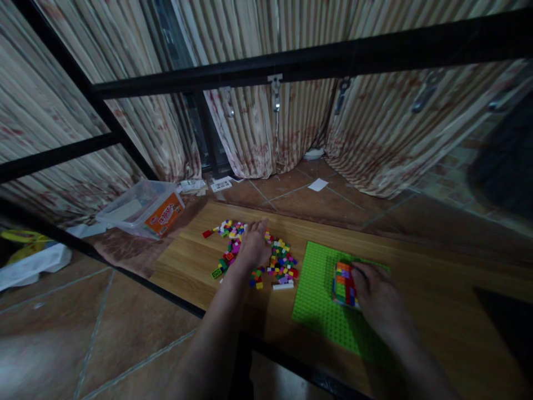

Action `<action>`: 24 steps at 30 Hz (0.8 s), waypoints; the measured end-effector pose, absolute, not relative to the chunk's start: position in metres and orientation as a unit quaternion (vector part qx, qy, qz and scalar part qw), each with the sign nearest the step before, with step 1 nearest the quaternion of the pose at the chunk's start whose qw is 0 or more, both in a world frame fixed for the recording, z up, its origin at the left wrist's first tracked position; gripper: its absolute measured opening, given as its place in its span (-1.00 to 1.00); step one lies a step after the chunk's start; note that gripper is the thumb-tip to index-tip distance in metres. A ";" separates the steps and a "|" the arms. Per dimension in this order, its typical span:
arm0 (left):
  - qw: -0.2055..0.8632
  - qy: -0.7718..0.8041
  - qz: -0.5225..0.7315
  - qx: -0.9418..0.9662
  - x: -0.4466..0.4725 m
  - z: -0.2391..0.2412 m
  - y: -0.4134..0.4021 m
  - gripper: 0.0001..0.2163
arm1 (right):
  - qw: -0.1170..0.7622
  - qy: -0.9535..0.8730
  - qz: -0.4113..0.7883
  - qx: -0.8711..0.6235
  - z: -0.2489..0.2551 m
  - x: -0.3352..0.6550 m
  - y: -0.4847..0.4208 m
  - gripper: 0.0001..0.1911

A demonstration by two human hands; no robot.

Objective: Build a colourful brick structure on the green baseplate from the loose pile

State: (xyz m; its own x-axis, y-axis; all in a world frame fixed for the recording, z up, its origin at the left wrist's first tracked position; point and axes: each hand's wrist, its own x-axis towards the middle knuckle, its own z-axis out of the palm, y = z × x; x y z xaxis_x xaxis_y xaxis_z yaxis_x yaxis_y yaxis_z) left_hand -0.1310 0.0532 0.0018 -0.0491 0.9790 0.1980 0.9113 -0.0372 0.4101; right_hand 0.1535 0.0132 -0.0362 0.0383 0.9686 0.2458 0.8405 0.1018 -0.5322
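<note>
Loose toy building bricks (283, 261) of many colours lie in a spread pile on the wooden table. My left hand (255, 244) reaches over the middle of that pile with its fingers stretched out, hiding some bricks; nothing shows in its grasp. To the right lies a green studded baseplate (312, 289). On it is a small block of multicoloured bricks (343, 284) in rows of orange, purple, green, red and blue. My right hand (377, 294) grips this block at its right side, the thumb at its upper edge; the other fingers are mostly hidden.
A clear plastic tub (139, 208) with an orange label stands on the floor beyond the table's left end. Black metal bars (233, 69) cross behind the table (187, 244), with curtains behind them. A dark flat object (506, 322) is at the right.
</note>
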 end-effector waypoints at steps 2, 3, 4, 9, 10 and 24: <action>0.083 0.688 0.194 0.695 -0.132 -0.001 0.054 -0.39 | 0.287 -0.686 0.112 -0.659 -0.034 0.153 0.013 -0.54; 0.084 0.688 0.183 0.697 -0.132 -0.001 0.054 -0.40 | 0.288 -0.686 0.112 -0.659 -0.033 0.153 0.012 -0.54; 0.084 0.690 0.174 0.697 -0.132 -0.001 0.054 -0.41 | 0.287 -0.685 0.113 -0.660 -0.033 0.153 0.012 -0.53; 0.072 0.702 0.157 0.690 -0.135 0.003 0.051 -0.52 | 0.285 -0.678 0.132 -0.665 -0.032 0.153 0.012 -0.50; 0.069 0.701 0.163 0.691 -0.136 0.005 0.050 -0.54 | 0.286 -0.675 0.136 -0.666 -0.032 0.152 0.012 -0.50; 0.309 0.431 0.420 0.737 -0.064 0.019 0.018 -0.51 | 0.506 -0.566 0.372 -0.534 0.008 0.096 -0.010 -0.65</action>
State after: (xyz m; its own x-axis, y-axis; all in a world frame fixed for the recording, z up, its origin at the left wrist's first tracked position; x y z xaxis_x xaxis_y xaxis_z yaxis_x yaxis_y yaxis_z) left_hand -0.0641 0.0181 0.0195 0.2753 0.8941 0.3533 0.3752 -0.4383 0.8168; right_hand 0.0963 -0.0101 0.0076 0.0828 0.9808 0.1764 0.2275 0.1537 -0.9616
